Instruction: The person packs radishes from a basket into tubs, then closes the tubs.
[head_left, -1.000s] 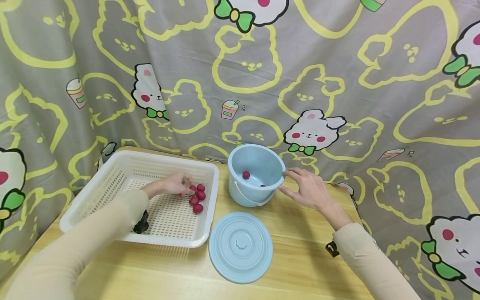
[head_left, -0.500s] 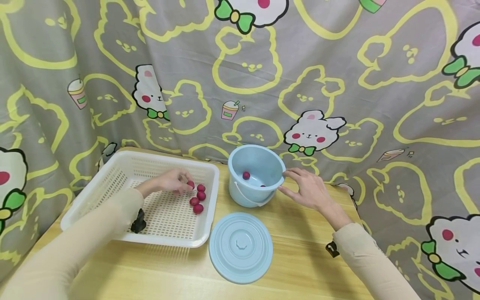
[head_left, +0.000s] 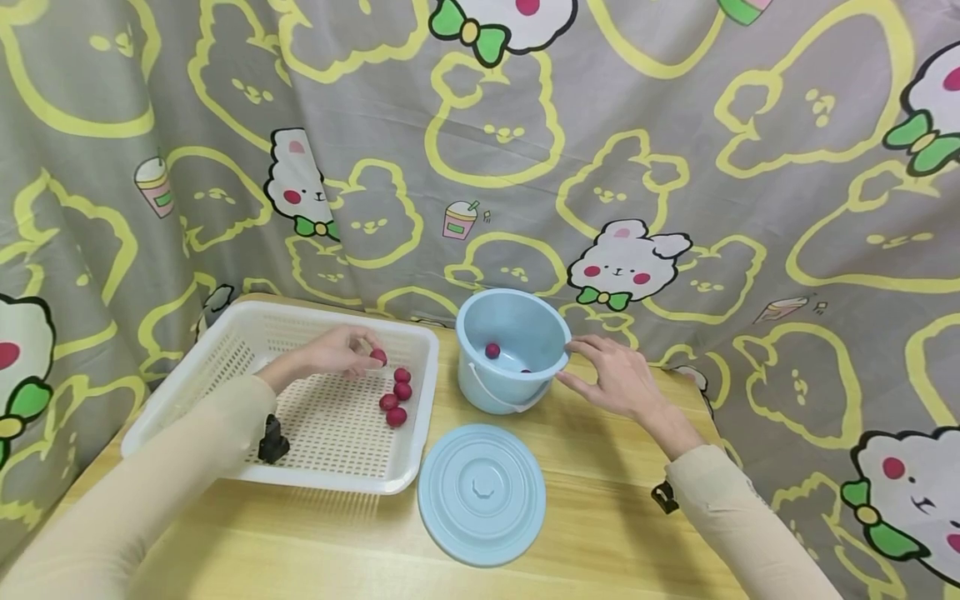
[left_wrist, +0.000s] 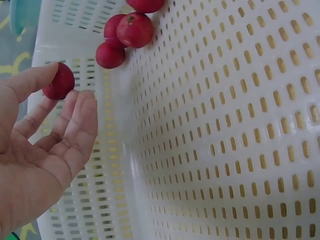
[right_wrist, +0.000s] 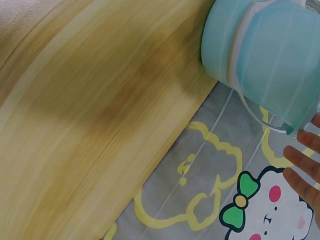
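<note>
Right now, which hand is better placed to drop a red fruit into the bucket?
Left, I'd say: the left hand pinches a red fruit, while the right hand, fingers at the bucket, holds no fruit.

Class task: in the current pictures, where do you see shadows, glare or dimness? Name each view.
Head: a soft shadow beside the right sleeve darkens the table, with a pale bright patch before the basket; left wrist: duller overall, with whitish sheen inside the basket; right wrist: broad, soft-edged shadows across the table.
</note>
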